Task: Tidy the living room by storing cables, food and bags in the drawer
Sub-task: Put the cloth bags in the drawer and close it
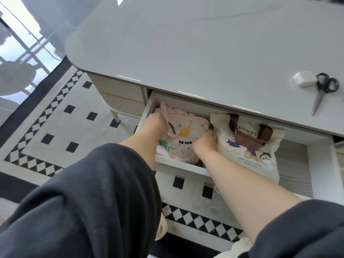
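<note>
In the open drawer (pixel 176 164) of a grey table (pixel 186 53), two hands hold a pink printed bag (pixel 184 135).

The pink bag lies in the left part of the drawer, with its frilled top edge and pale strap towards the back. The left hand (pixel 155 121) grasps the bag's upper left corner, fingers curled over the edge. The right hand (pixel 204 144) grasps its right edge, thumb on the printed front and fingers curled round the side. Just to the right in the same drawer, touching the right hand, lies a cream bag (pixel 242 151) with cartoon bears and brown handles. Both forearms are bare below dark sleeves. On the tabletop at far right, scissors (pixel 323 90) lie beside a small white case (pixel 304 79). A chequered black-and-white rug (pixel 55 118) covers the floor.
</note>
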{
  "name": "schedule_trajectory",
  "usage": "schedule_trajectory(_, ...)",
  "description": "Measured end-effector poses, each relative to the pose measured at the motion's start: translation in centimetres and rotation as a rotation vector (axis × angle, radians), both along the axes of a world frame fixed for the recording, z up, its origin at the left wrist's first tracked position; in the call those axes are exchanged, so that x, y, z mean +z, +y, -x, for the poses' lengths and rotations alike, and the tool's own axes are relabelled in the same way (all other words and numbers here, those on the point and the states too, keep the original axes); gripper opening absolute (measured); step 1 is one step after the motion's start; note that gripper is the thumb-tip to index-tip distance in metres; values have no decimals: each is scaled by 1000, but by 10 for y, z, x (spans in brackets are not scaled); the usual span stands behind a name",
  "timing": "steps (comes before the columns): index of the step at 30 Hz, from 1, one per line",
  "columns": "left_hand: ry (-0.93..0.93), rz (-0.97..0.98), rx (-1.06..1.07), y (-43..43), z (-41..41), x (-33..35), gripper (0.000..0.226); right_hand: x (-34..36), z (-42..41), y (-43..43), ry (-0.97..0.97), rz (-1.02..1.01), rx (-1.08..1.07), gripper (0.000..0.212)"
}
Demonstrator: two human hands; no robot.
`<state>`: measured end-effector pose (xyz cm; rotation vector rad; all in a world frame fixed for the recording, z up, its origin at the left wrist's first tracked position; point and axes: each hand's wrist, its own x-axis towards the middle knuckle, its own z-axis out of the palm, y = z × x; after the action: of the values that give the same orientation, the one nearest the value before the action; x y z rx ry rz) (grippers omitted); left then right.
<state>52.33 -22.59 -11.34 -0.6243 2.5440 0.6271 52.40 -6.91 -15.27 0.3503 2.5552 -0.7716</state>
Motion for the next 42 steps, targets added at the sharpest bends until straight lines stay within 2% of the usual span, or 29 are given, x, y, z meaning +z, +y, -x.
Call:
schedule_trajectory(1, 46, 184, -152, -1, -5, -2, 17, -2, -1, 0, -17, -9, 26, 54)
schedule_trajectory(2, 82, 277, -274, -1, -7, -7, 28, -4, -1, 0, -40, -23, 63, 55)
schedule_trajectory(3, 81, 313, -380, 0, -8, -14, 38, -6, -1, 0, -68, -41, 106, 55)
schedule_trajectory(5, -83, 301, -547, 3, -9, -26, 49, -9, -1, -3, -123, -71, 188, 57)
schedule_trajectory(7, -242, 266, -584, 6, -9, -36, 61, -12, -2, -4, -164, -68, 241, 65)
schedule_trajectory(8, -259, 263, -582, 5, -8, -38, 64, -11, -1, -4, -177, -68, 261, 70)
schedule_trajectory(10, -227, 318, -607, 6, -8, -35, 62, -9, -1, -1, -180, -89, 313, 74)
schedule_trajectory(12, -164, 373, -618, 11, -6, -28, 54, -3, -1, 3, -110, -116, 351, 61)
schedule_trajectory(14, -119, 334, -590, 18, -5, -25, 49, 7, -1, 7, 32, -84, 275, 40)
schedule_trajectory(16, -95, 277, -583, 28, -5, -21, 47, 21, -4, 14, 196, -31, 174, 28)
schedule_trajectory(19, -64, 254, -632, 46, -4, -14, 43, 36, -4, 36, 440, -50, -1, 23)
schedule_trajectory(22, 18, 198, -641, 66, -4, -7, 45, 47, 1, 80, 557, -175, -327, 20)
schedule_trajectory(23, 67, 160, -644, 74, -4, -6, 49, 49, 4, 99, 530, -239, -438, 24)
schedule_trajectory(25, 185, 119, -722, 90, -6, -5, 58, 42, 8, 131, 301, -300, -559, 40)
schedule_trajectory(27, 238, 136, -869, 111, -7, -4, 62, 27, 10, 153, 7, -228, -423, 48)
schedule_trajectory(29, 248, 144, -909, 128, -6, -7, 61, 13, 7, 156, -128, -103, -234, 52)
schedule_trajectory(32, 290, 153, -832, 145, -3, -8, 59, 9, 5, 151, -126, 47, -183, 56)
schedule_trajectory(37, 195, 218, -791, 155, -5, 0, 55, 28, 6, 157, -162, 142, 3, 37)
schedule_trajectory(39, 249, 283, -821, 157, -5, 6, 53, 34, 9, 167, -164, 146, 55, 32)
schedule_trajectory(42, 385, 331, -848, 165, -1, 22, 38, 50, 14, 182, -32, 38, 41, 19)
